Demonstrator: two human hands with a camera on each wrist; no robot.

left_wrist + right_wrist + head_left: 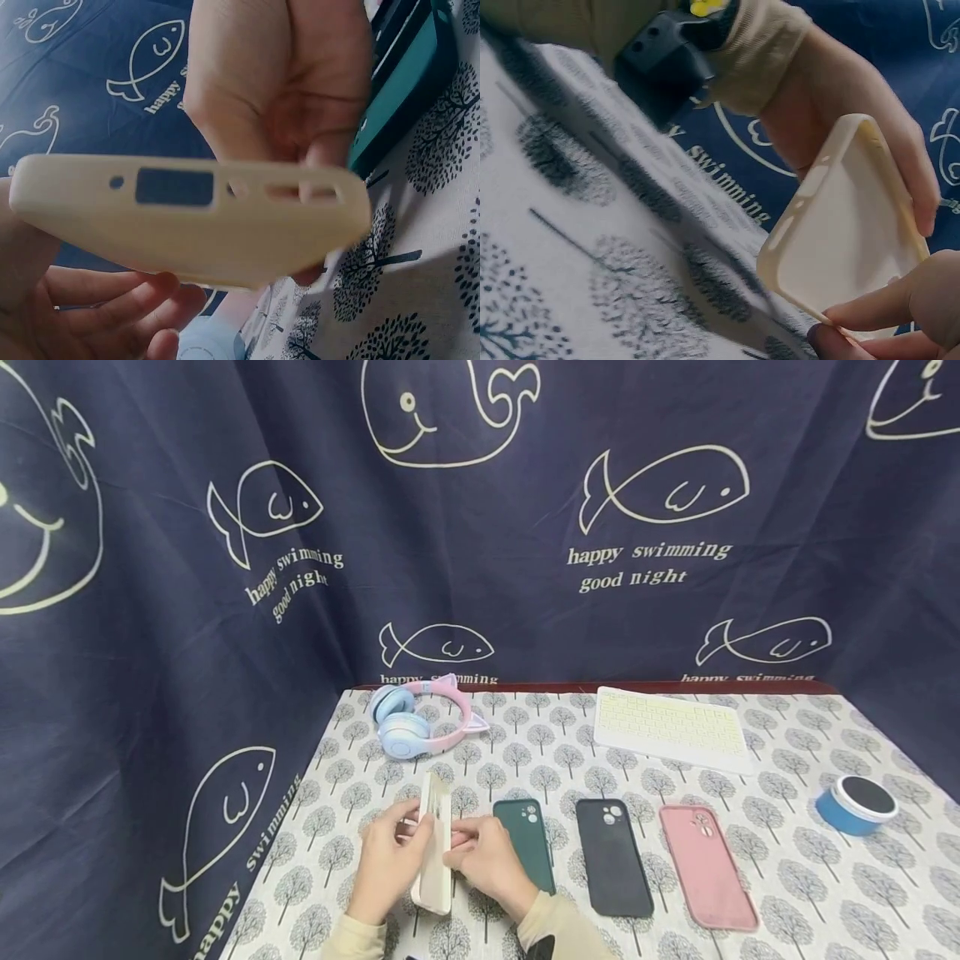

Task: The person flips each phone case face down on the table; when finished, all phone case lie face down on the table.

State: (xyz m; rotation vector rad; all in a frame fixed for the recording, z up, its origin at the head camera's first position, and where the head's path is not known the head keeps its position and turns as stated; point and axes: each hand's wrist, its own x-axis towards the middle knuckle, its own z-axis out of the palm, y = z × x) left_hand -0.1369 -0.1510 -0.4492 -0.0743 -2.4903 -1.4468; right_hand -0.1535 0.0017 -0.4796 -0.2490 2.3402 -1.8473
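Note:
A cream phone case (433, 881) stands on its long edge, raised between both hands over the patterned tablecloth. My left hand (392, 853) grips it from the left, the thumb on its near side. From the right, my right hand (491, 858) pinches the opposite edge; thumb and finger meet on the rim in the right wrist view. That view shows the case's hollow inside (847, 232), with no phone in it. The end wall (180, 225) with its port and speaker cutouts faces the left wrist camera. Closest to the right hand lies a dark green phone case (525, 839).
Right of the green case lie a black phone case (617, 868) and a pink phone case (712, 877). Blue and pink cat-ear headphones (405, 735) rest at the back left, a white keyboard (671, 727) at the back. A blue round container (851, 814) with a dark top stands far right.

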